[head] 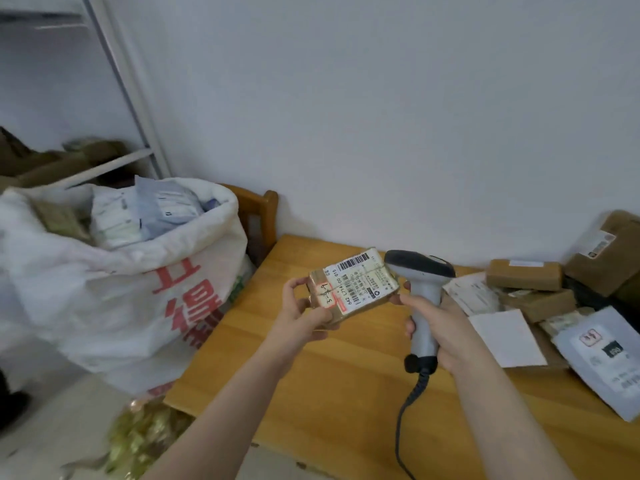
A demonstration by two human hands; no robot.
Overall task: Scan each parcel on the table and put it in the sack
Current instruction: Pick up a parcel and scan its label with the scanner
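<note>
Over the table [311, 368], the parcel [353, 282] points up-right toward the scanner [420, 289].

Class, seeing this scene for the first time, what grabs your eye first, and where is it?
At centre, the left hand holds a labelled brown parcel beside the grey scanner gripped in the right hand, above the wooden table. To the left stands a bulging white sack with red lettering.
</note>
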